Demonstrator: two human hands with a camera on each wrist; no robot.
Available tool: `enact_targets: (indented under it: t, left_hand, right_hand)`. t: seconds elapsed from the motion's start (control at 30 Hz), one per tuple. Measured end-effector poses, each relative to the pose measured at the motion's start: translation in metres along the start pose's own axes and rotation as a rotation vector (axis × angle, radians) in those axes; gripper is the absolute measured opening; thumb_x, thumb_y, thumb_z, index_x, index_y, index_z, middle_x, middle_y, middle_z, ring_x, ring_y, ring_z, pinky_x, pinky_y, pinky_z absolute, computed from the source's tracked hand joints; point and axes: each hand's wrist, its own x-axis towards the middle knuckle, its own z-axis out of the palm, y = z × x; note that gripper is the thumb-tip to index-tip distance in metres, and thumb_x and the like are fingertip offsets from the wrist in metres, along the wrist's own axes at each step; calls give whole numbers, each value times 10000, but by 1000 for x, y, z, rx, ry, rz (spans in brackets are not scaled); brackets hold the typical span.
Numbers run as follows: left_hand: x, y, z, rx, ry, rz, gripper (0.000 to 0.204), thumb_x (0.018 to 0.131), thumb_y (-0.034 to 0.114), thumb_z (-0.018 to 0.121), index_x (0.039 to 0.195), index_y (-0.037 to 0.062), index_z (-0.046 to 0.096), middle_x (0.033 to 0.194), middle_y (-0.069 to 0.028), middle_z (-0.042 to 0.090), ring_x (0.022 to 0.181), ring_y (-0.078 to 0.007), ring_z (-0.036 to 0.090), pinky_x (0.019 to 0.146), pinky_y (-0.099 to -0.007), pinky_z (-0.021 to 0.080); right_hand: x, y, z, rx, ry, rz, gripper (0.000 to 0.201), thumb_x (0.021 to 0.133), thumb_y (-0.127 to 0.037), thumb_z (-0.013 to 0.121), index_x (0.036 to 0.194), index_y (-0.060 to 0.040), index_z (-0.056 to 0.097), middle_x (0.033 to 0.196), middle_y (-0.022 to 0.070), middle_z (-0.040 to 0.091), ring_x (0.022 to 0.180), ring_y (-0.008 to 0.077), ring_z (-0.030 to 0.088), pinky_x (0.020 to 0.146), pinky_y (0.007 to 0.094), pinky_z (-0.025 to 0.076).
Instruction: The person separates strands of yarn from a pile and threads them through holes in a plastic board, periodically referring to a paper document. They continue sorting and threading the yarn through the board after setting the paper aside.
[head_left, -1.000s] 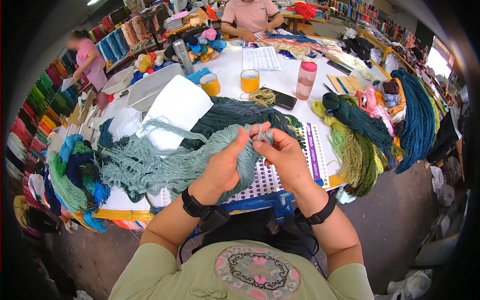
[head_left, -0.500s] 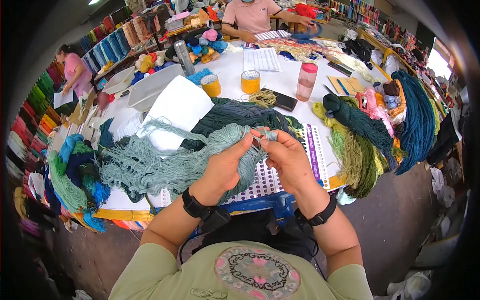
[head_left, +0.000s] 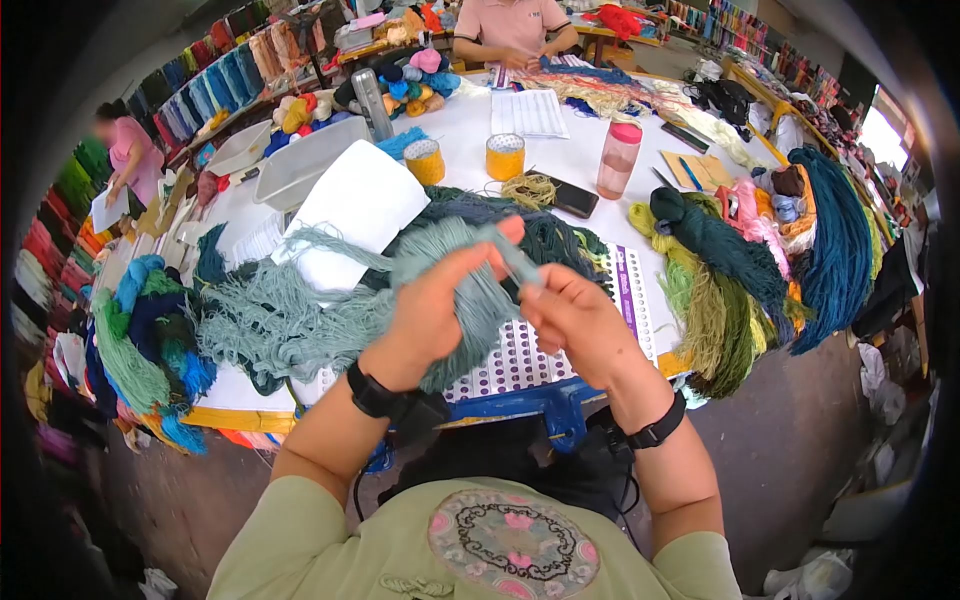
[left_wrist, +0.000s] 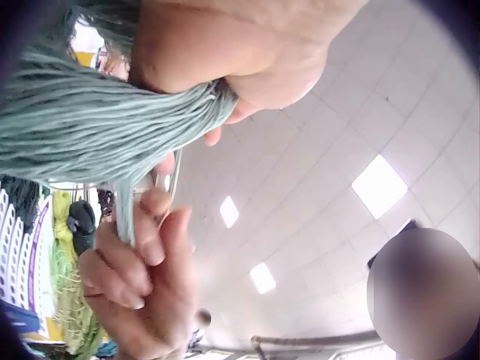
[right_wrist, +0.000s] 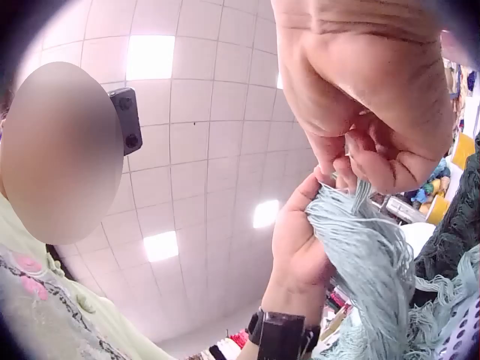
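Observation:
A thick skein of pale grey-green yarn (head_left: 470,310) hangs over my left hand (head_left: 425,310), which grips its top between thumb and fingers. Opposite it, my right hand (head_left: 585,325) pinches a thin bundle of strands (left_wrist: 126,210) that runs out from the skein. In the right wrist view the curled right fingers (right_wrist: 382,161) hold these strands close to the left fingertips. More loose yarn of the same colour (head_left: 290,320) spreads leftward across the table. Behind the hands lies dark green yarn (head_left: 560,245), partly covered.
A white sheet with holes and a purple strip (head_left: 628,290) lies under the work. Farther back are a phone (head_left: 573,198), two yellow tape rolls (head_left: 505,160), a pink-lidded bottle (head_left: 620,160) and a clear bin (head_left: 305,165). Green and blue skeins (head_left: 720,250) hang over the right edge.
My hands have drawn slightly apart, and the strands between them now stretch out, blurred. The skein has shifted a little with my left hand. Across the table, a person's arm has come back in.

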Motion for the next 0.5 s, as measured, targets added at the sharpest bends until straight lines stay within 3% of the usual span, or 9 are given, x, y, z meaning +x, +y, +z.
enact_targets:
  t: [0.07, 0.1, 0.17, 0.23, 0.27, 0.33, 0.4, 0.43, 0.5]
  left_hand:
    - [1, 36, 5, -235, 96, -184, 255, 968, 222, 431, 1000, 6, 562, 1191, -162, 596, 1083, -263, 593, 937, -433, 483]
    - [2, 39, -17, -244, 105, -197, 255, 968, 222, 431, 1000, 6, 562, 1191, -162, 596, 1083, -263, 593, 937, -433, 483]
    - [-7, 41, -70, -544, -139, -371, 182, 965, 140, 462, 1010, -4, 565, 997, -101, 655, 827, -180, 644, 709, -294, 554]
    - [-22, 50, -86, -615, 101, -222, 156, 968, 135, 461, 964, 15, 561, 698, 8, 543, 548, -68, 490, 499, -206, 438]
    - [-28, 55, -105, -690, 207, -224, 145, 967, 122, 459, 960, 18, 559, 648, 23, 468, 521, -64, 434, 480, -203, 392]
    - [-47, 65, -159, -734, 368, -192, 130, 966, 100, 454, 953, 17, 553, 600, 39, 402, 495, -57, 383, 457, -203, 343]
    - [-68, 82, -203, -674, 471, -130, 108, 954, 69, 460, 949, 9, 550, 603, 41, 413, 494, -54, 381, 450, -207, 337]
    - [-78, 94, -222, -643, 521, -102, 91, 944, 47, 469, 949, 6, 549, 605, 42, 413, 491, -54, 375, 448, -209, 335]
    - [-102, 121, -284, -482, 630, -37, 67, 926, 17, 490, 958, 8, 549, 603, 40, 410, 486, -52, 369, 437, -206, 318]
  right_hand:
    - [-10, -8, -2, -307, -7, 40, 130, 942, -233, 587, 903, -110, 602, 686, -75, 480, 547, 14, 373, 489, 194, 319]
    - [-10, -8, -13, -294, 115, -133, 152, 949, -244, 577, 879, -112, 605, 692, -81, 481, 568, 9, 387, 502, 189, 323]
    - [-7, -7, -56, -460, 496, -474, 160, 969, -256, 540, 921, -115, 601, 739, -63, 506, 645, 45, 435, 597, 204, 388]
    - [-15, -20, -87, -30, 647, -535, 159, 1003, -234, 461, 982, -97, 540, 1006, 78, 638, 887, 142, 603, 823, 302, 500]
    - [-27, -23, -110, 276, 527, -499, 124, 1002, -192, 444, 993, -98, 524, 1107, 136, 640, 960, 189, 632, 887, 386, 510]
    - [-52, -18, -183, 402, 465, -459, 96, 992, -168, 445, 1003, -100, 512, 854, 47, 609, 821, 151, 624, 933, 446, 496]
    - [-73, -36, -198, 388, 561, -433, 92, 1002, -151, 413, 980, -92, 480, 682, -30, 372, 580, 88, 379, 691, 289, 489]
    - [-82, -40, -226, 303, 506, -415, 100, 1006, -169, 407, 977, -102, 476, 692, -33, 369, 570, 77, 336, 560, 217, 368]
    - [-103, -61, -265, 88, 720, -342, 96, 1002, -209, 421, 966, -144, 482, 685, -35, 373, 555, 61, 330, 461, 207, 278]
